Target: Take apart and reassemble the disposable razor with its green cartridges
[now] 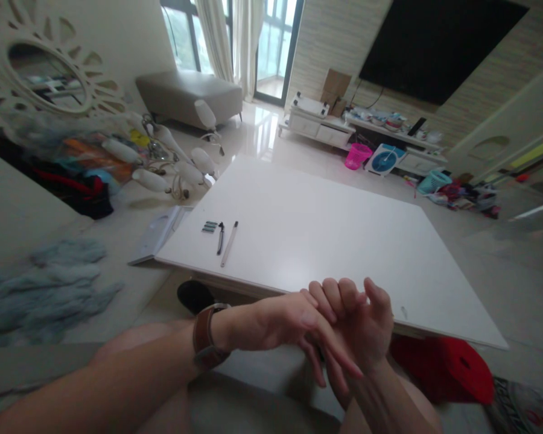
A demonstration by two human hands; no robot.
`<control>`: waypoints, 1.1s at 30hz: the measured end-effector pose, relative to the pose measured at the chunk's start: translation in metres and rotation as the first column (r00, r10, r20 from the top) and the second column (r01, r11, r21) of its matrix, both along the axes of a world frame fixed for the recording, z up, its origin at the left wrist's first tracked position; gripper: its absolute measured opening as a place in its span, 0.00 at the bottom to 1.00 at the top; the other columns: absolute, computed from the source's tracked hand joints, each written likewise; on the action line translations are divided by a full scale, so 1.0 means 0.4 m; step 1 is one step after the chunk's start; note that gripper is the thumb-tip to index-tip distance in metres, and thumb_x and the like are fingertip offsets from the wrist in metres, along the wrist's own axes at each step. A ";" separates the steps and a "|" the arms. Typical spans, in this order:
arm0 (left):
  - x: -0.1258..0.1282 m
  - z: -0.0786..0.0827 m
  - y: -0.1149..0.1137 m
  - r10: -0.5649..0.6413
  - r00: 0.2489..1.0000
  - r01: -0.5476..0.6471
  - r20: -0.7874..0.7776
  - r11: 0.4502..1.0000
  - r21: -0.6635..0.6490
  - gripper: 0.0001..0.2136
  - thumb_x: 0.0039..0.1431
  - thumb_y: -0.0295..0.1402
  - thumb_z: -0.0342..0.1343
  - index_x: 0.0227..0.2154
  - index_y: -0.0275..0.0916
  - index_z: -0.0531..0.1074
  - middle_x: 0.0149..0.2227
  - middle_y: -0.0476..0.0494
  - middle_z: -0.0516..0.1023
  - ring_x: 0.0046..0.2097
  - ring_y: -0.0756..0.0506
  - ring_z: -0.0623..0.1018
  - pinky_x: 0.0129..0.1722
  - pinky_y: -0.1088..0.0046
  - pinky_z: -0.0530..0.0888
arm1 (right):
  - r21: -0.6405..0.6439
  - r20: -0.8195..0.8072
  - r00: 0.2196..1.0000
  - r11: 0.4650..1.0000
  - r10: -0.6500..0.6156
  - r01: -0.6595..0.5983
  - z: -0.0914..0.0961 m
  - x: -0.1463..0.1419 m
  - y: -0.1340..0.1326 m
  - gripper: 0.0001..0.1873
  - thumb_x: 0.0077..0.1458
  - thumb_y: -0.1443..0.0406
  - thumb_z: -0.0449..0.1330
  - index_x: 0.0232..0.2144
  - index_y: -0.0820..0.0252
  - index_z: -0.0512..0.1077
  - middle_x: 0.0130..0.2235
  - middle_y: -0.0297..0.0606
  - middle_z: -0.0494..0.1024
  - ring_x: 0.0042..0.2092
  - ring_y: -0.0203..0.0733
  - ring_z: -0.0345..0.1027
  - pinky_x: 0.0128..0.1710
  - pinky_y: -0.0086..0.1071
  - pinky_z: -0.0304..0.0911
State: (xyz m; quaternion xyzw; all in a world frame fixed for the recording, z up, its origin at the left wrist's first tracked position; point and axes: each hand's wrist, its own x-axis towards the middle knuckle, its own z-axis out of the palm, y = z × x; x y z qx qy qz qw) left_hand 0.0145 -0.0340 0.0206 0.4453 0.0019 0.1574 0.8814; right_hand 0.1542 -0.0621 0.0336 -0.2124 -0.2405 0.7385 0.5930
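Observation:
My left hand (303,325), with a brown-strapped watch (204,337) at the wrist, reaches across in front of my right hand. Its fingers are stretched out and point down against the right palm and wrist; I see nothing held in it. My right hand (366,322) is raised with the palm towards me, its fingers curled in and the thumb apart. Nothing shows in its grasp. Both hands are over the near edge of a white table (326,223). On the table's left lie small green batteries (209,226), a black razor (220,239) and a slim pale stick with a dark tip (229,244).
A chandelier with white shades (176,160) stands on the floor at left, near a grey bench (190,96). A fluffy grey rug (49,295) lies lower left. Beside the table's near right corner is a red stool-like object (452,367). A pink basket (357,157) stands farther back.

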 end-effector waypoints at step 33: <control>0.012 0.004 -0.031 0.304 0.887 -0.304 0.348 0.951 -0.056 0.20 0.46 0.45 0.64 0.42 0.41 0.80 0.72 0.45 0.46 0.63 0.29 0.67 0.53 0.52 0.75 | -0.230 -0.139 0.989 0.973 -0.047 0.014 0.011 0.014 -0.031 0.14 0.50 0.60 0.66 0.19 0.57 0.68 0.20 0.28 0.68 0.27 0.33 0.66 0.27 0.26 0.66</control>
